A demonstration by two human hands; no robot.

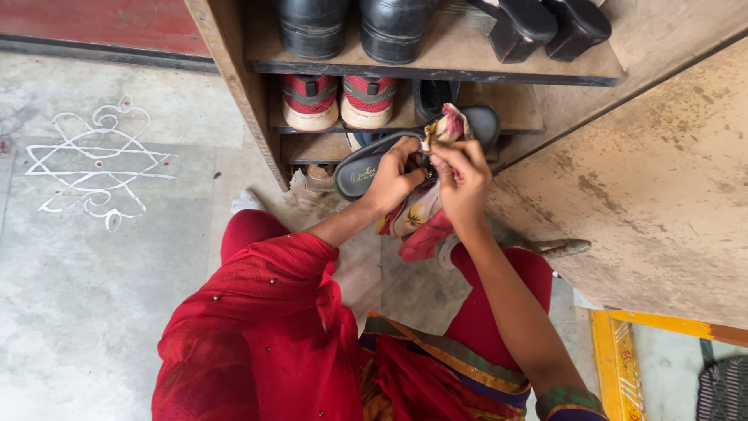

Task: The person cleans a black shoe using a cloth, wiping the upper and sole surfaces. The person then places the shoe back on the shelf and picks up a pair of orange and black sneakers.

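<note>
In front of a low wooden shoe rack, a person in red clothing crouched on the grey concrete floor and worked a patterned floral cloth over a dark grey slip-on sandal. The sandal lay between the hands, just off the rack's lower shelf, with its toe end pointing left. The left hand was closed around the middle of the sandal and steadied it; the right hand pinched a bunched fold of the cloth against the strap, fingers drawn tight, while the loose end of the cloth hung down towards the knees.

Behind the hands, a pair of red and white sports shoes sat on the middle shelf. Two black leather shoes stood on the top shelf, and dark block-heeled sandals stood to their right. A white chalk floor pattern marked the concrete at far left.

The wiping would likely have gone best with the supporting hand kept firm under the sole, so the sandal did not twist. A fresh part of the cloth, folded over one fingertip, would have reached the seam where strap met footbed. The trailing end looked liable to drag on the dusty floor.
</note>
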